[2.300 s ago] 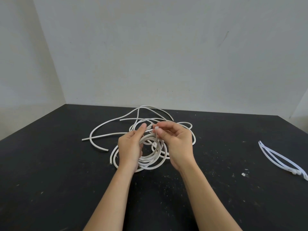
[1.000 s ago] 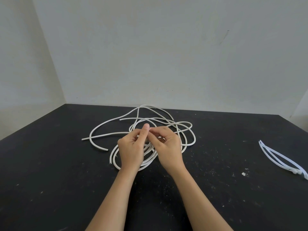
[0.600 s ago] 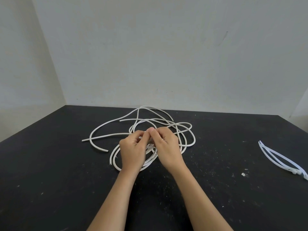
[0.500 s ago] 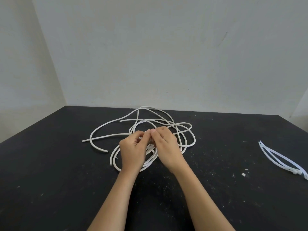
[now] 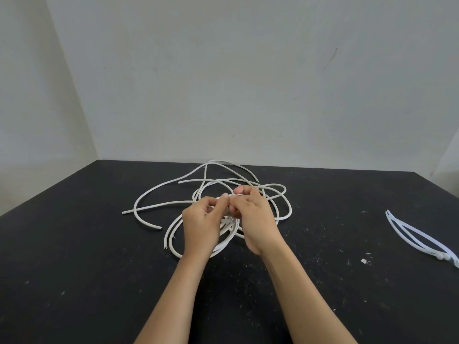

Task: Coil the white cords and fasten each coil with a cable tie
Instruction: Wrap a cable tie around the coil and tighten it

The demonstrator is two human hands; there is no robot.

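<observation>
White cords (image 5: 159, 194) loose on table (image 5: 74, 269)

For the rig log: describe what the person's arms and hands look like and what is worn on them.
Two bare forearms enter from the bottom edge. No sleeves, gloves, watch, rings or bands show on the left hand or the right hand. Fingernails look short and unpainted.

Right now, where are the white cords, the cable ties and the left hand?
white cords (image 5: 149, 197): head view, a loose loop left of the hands.
cable ties (image 5: 417, 238): head view, mid-strap.
left hand (image 5: 201, 223): head view, back of hand.
</observation>
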